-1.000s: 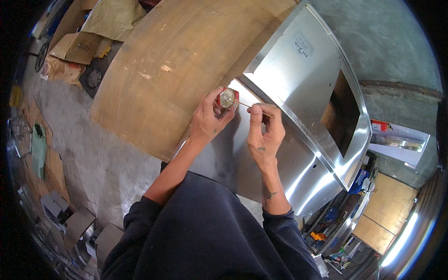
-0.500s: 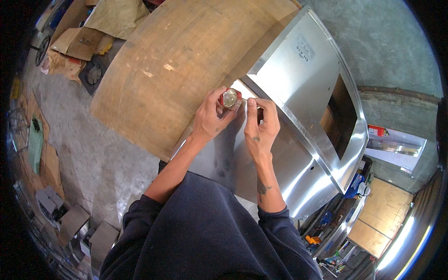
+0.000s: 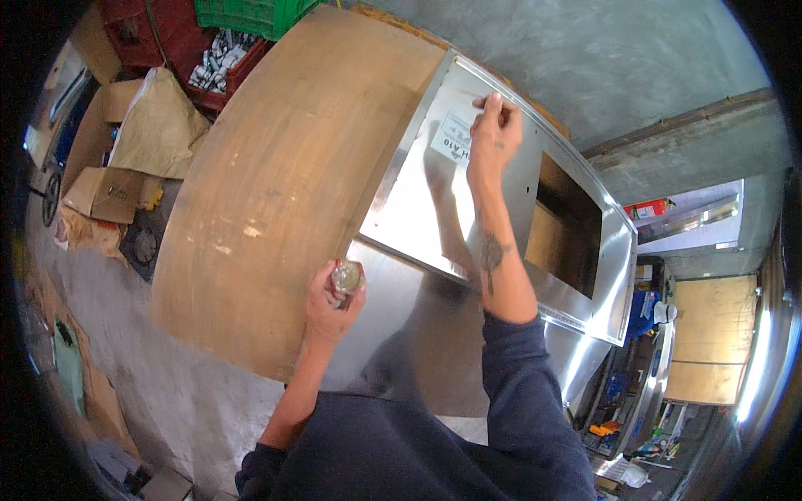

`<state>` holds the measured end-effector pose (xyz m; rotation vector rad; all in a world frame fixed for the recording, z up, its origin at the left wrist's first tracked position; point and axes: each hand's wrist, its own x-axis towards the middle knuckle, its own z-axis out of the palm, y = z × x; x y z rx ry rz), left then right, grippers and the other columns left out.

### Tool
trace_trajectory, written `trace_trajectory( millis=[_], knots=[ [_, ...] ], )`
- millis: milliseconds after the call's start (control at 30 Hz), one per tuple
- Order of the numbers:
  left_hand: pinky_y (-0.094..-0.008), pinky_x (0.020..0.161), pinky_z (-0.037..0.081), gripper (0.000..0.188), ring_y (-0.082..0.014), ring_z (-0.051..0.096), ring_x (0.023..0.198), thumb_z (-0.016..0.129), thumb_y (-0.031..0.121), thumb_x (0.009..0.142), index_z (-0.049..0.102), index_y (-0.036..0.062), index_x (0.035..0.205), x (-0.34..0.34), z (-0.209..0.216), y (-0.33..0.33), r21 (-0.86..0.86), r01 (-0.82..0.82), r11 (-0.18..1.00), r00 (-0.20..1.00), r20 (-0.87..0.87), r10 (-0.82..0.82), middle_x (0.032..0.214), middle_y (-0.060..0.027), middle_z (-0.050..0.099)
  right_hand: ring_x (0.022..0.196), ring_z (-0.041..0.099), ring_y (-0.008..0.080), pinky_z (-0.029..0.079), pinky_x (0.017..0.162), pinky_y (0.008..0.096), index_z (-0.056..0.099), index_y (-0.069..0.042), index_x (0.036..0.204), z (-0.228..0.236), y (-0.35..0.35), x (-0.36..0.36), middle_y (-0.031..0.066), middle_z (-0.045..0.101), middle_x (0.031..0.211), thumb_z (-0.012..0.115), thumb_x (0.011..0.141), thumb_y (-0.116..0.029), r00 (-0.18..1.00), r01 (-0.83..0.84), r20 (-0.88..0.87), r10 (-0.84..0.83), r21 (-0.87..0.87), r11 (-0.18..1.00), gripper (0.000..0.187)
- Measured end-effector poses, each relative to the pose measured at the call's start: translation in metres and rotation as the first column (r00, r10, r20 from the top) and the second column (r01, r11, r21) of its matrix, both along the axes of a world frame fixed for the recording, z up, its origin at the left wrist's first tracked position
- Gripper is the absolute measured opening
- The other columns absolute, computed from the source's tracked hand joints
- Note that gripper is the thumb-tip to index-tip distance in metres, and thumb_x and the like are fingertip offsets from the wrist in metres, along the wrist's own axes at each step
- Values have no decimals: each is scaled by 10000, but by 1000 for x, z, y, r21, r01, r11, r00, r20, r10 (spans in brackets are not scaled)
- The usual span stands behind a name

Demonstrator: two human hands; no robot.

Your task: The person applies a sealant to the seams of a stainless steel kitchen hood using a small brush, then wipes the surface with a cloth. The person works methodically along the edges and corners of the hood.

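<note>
My left hand [image 3: 326,313] is wrapped round a small round container [image 3: 347,275] with a red side and a pale, shiny top. It is held upright above the near, lower part of a bent stainless steel sheet-metal piece [image 3: 376,292]. My right hand [image 3: 497,125] reaches over the far panel, its fingers pinched together; a thin stick-like thing seems to poke out to the left, too small to name. Just below these fingers, a printed label [image 3: 451,138] sits on the metal. The metal piece has a rectangular cut-out [image 3: 568,225] to the right of my forearm.
Left of the metal lies a wide wooden board [image 3: 251,217]. Beyond it are a green crate [image 3: 251,15], a red crate [image 3: 238,79] of small items and cardboard boxes [image 3: 104,192]. A concrete wall [image 3: 618,67] rises behind; a cluttered shelf [image 3: 618,392] stands at right.
My right hand has moved from beside the container, up and away over the label. My left hand and the container sit lower and further left, and the view has shifted.
</note>
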<state>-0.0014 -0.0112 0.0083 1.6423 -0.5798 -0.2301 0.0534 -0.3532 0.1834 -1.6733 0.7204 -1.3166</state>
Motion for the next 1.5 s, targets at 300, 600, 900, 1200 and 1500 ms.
trace_trajectory(
  millis=[300, 600, 900, 1200, 1500],
  knots=[
    [-407, 1005, 538, 774, -310, 632, 1187, 864, 93, 861, 405, -27, 1472, -1, -21, 12, 53, 15, 998, 980, 199, -25, 1311, -216, 573, 816, 591, 176, 486, 790, 356, 656, 9, 990, -51, -158, 100, 83, 689, 865, 657, 1068, -280, 966, 254, 57, -252, -37, 966, 299],
    [-403, 921, 585, 820, -284, 675, 1084, 838, 41, 851, 352, 1, 1511, -13, -41, 28, -36, 64, 997, 995, 85, -61, 1312, -216, 575, 784, 567, 164, 492, 756, 356, 680, 16, 982, -76, -191, 121, 63, 663, 845, 699, 1053, -296, 989, 104, 116, -94, -82, 991, 321],
    [-443, 925, 566, 809, -344, 642, 1095, 921, 127, 783, 454, -12, 1429, -8, -27, 19, -29, -28, 999, 975, 221, 34, 1301, -222, 569, 839, 601, 114, 489, 767, 288, 719, 5, 1034, -74, -191, 116, 28, 715, 920, 728, 1047, -302, 997, 54, 64, -48, -87, 995, 308],
    [-458, 943, 545, 812, -349, 628, 1100, 916, 147, 789, 449, 9, 1439, -3, -13, 15, 8, -57, 998, 948, 314, 52, 1286, -196, 574, 843, 602, 104, 482, 761, 275, 722, 9, 1060, -77, -194, 115, 26, 718, 925, 731, 1050, -305, 998, 6, 61, 0, -96, 995, 314],
    [-475, 934, 548, 820, -363, 625, 1108, 928, 146, 765, 466, -3, 1425, -2, -15, 18, -2, -23, 1000, 960, 278, 23, 1285, -199, 571, 845, 603, 105, 479, 750, 276, 722, 8, 1061, -77, -194, 115, 29, 719, 930, 730, 1051, -303, 1000, 15, 28, -12, -96, 995, 311]
  ],
)
